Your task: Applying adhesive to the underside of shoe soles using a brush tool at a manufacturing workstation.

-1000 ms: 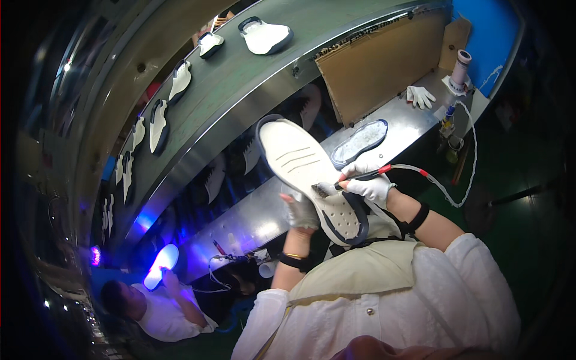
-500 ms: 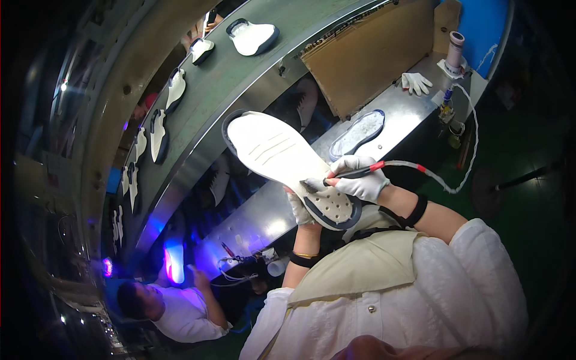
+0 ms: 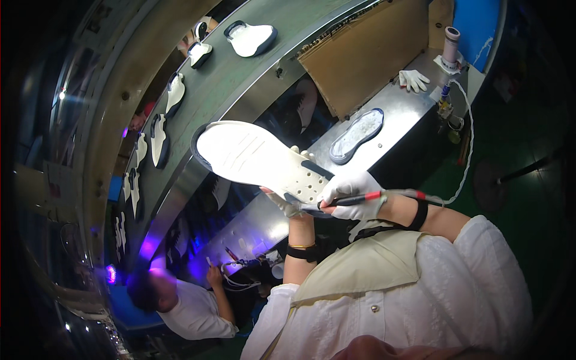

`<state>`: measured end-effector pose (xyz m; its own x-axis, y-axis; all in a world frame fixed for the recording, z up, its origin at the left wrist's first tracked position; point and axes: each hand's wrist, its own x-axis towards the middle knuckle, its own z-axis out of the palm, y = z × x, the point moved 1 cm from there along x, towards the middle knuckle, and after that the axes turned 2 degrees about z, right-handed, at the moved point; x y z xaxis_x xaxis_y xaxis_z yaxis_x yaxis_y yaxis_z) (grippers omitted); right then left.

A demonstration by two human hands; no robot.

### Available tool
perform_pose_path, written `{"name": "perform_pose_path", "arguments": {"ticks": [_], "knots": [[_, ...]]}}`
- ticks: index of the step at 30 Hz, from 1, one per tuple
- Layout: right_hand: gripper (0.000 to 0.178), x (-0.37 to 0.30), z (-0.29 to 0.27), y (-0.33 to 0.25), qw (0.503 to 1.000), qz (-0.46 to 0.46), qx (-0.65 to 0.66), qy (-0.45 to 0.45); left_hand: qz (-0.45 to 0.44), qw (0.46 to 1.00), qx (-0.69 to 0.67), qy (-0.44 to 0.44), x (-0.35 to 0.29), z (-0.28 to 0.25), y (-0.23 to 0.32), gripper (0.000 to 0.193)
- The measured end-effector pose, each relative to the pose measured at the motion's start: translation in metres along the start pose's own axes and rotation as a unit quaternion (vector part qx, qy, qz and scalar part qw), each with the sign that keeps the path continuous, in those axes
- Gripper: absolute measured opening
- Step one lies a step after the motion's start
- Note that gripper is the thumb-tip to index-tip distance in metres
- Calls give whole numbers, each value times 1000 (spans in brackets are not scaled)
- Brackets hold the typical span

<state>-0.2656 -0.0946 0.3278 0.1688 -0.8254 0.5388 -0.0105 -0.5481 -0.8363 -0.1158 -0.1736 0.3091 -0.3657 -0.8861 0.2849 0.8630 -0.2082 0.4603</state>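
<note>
A large white shoe sole (image 3: pixel 249 153) with dark navy edging and small holes in its heel part is held up in front of me. My left hand (image 3: pixel 281 203), in a white glove with bare fingertips, grips it from below near the heel; some of its fingers show at the far edge. My right hand (image 3: pixel 354 183), gloved the same way, is closed round a black brush handle (image 3: pixel 377 195) with red bands, which trails a pale hose. Its front end is at the navy heel edge; the bristles are not clearly visible.
A grey-lined sole (image 3: pixel 358 137) and a white glove (image 3: pixel 413 80) lie on the metal bench (image 3: pixel 399 114). Cardboard (image 3: pixel 366 60) leans behind them, near a pink cylinder (image 3: pixel 450 45). Several soles ride the green conveyor (image 3: pixel 207 90). Another person (image 3: pixel 195 309) works at lower left under purple light.
The sole has shifted left and its heel has turned. My right hand has moved slightly lower, taking the brush from the sole's middle to the heel edge. The other person's head has moved.
</note>
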Motion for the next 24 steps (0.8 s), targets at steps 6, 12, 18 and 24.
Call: {"name": "perform_pose_path", "arguments": {"ticks": [6,12,18,24], "knots": [[9,-3,3,3,971,125,187,79,51,998,40,16,7,5,14,106],[9,-5,9,3,919,284,271,-17,42,998,9,-38,12,-3,25,109],[15,-5,5,12,943,233,229,60,41,997,-40,-60,14,-11,26,108],[11,-4,4,9,886,379,267,1,49,994,-40,-93,23,-11,29,109]]}}
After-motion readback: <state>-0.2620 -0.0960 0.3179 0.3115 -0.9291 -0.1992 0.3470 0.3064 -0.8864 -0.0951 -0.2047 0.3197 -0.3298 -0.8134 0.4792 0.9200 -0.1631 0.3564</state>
